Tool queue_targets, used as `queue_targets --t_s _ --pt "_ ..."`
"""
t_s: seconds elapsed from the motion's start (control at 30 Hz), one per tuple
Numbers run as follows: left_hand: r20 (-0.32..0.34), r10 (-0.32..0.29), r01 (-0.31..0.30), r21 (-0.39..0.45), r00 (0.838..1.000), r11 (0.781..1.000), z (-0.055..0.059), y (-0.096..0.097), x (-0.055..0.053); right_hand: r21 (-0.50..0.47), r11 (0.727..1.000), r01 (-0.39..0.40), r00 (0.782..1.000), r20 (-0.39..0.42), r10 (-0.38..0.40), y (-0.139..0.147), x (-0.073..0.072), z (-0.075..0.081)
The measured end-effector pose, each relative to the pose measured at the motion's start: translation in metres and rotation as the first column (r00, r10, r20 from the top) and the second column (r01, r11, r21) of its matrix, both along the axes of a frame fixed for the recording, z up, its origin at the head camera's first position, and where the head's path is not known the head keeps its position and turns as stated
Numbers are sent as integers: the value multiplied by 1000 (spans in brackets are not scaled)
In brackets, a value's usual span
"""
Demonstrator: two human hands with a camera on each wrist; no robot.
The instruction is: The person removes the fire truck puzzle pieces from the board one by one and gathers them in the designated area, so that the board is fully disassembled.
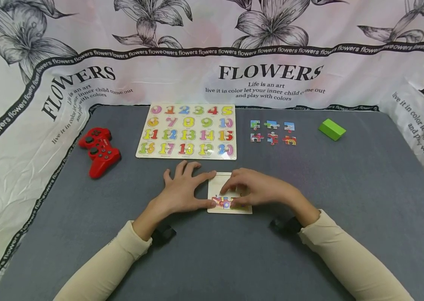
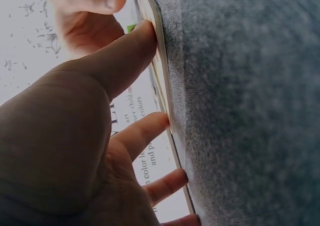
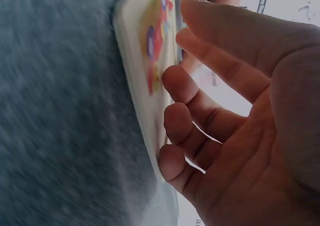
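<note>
A small wooden puzzle board (image 1: 218, 182) lies on the grey table between both hands. Joined colourful jigsaw pieces (image 1: 227, 203) fill a strip along its near part. My left hand (image 1: 181, 192) is spread at the board's left side, with the thumb at the lower left corner and a fingertip at the upper left one. Over the board's right half bends my right hand (image 1: 258, 188), thumb and fingertips close above the pieces. In the right wrist view, its thumb and forefinger stand apart with nothing visible between them, and the loosely curled fingers (image 3: 178, 123) lie beside the board's face.
Several loose jigsaw pieces (image 1: 272, 133) lie in two rows behind the right hand. A number board (image 1: 186, 128) is behind the left hand, with a red game controller (image 1: 100, 152) to its left. A green block (image 1: 332, 129) sits at the back right, before a flower-printed cloth (image 1: 181, 79).
</note>
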State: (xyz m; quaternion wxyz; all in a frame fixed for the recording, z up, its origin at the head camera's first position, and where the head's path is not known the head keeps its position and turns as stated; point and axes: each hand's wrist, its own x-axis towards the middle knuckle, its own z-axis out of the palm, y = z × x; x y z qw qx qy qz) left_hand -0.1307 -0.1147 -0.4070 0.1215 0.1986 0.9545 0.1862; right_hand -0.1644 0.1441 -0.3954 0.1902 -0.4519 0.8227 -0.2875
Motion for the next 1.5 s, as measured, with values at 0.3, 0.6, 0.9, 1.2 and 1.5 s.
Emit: queue_targets --t_s 0.3,0.6,0.9,1.2,1.5 --pt "13 -12 12 -15 1000 1000 3 -2 -1 4 1000 20 998 -55 -19 -7 4 -6" --pt "18 -25 26 -24 1000 999 2 -2 0 30 998 61 995 -82 -59 -11 8 -7" --pt "12 -32 32 -36 999 999 3 -2 0 21 998 55 995 -87 -53 -10 8 -10" --pt "9 -30 31 -25 999 999 3 -2 0 -11 996 87 995 -46 -88 -12 10 -11" --pt "13 -29 29 -25 1000 999 3 -1 -1 -34 992 118 992 -38 -120 -14 10 -14"
